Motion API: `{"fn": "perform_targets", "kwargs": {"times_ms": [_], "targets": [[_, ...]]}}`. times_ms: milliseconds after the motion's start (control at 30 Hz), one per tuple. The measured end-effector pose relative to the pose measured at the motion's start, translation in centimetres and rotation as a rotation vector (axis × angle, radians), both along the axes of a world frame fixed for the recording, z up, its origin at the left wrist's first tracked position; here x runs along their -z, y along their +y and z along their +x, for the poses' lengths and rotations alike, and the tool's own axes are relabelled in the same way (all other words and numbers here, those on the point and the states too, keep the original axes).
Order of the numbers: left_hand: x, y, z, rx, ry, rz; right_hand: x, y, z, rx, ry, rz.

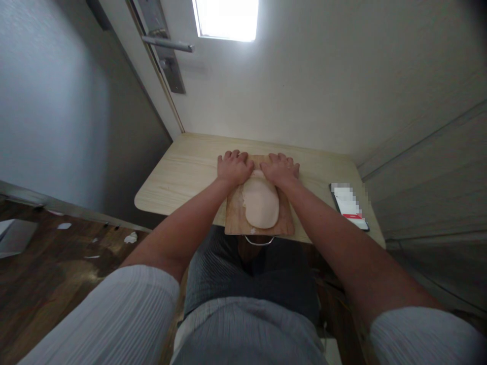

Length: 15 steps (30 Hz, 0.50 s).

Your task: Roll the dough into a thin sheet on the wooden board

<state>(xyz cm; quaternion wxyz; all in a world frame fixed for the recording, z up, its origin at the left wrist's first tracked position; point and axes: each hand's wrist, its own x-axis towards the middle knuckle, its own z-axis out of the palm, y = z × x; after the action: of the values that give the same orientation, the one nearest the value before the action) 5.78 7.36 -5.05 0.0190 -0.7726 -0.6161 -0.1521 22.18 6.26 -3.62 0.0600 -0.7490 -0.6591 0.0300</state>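
Note:
A flat, pale sheet of dough (262, 203) lies on a wooden board (233, 215), its left edge ragged and its near end rounded. My left hand (234, 167) rests palm down over the board's far left corner, fingers pointing away from me and slightly apart. Mirroring it, my right hand (280, 168) lies over the far right corner, fingers also slightly spread. Both thumbs point inward near the narrow far end of the dough. Whether the thumbs touch the dough I cannot tell. The undersides of both hands are hidden.
The board sits at the front edge of a light wooden table (178, 172), above a metal loop handle (259, 242). A phone (348, 205) lies on the right. Behind stands a door with a lever handle (169, 44). Paper scraps (130, 237) litter the floor at left.

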Motion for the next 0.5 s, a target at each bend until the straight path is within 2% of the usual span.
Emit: {"fn": "perform_targets", "kwargs": {"times_ms": [500], "targets": [[-0.1, 3.0, 0.1, -0.015, -0.032, -0.105, 0.2, 2.9, 0.6, -0.002, 0.079, -0.070]]}}
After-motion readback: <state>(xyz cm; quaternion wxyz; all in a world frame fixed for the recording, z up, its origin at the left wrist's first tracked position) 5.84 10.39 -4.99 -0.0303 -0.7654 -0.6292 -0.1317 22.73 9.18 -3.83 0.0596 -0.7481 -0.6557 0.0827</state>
